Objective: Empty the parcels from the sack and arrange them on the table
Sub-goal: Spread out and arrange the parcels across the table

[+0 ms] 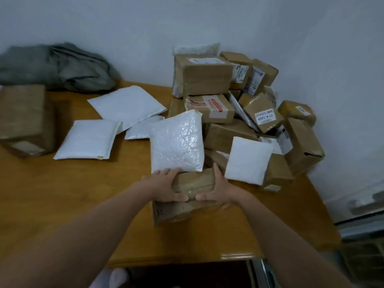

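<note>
Left hand (pixel 166 187) and right hand (pixel 218 191) clasp a small brown box (pixel 195 180) toward the front of the table (pixel 62 204).
Fingers curl round its sides, with the thumbs nearly meeting in front. It sits on a larger carton (pixel 176 213), and a white bubble mailer (pixel 176 142) leans at its far edge, so a slow, level lift should keep the mailer from sliding. Labels are blurred, the parcel pile (pixel 228 100) hides its lower boxes, and the inside of the grey sack (pixel 62 67) is unseen.

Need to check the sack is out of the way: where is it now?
Head view: the grey sack lies crumpled at the far-left back of the table, just behind the big brown box.
</note>
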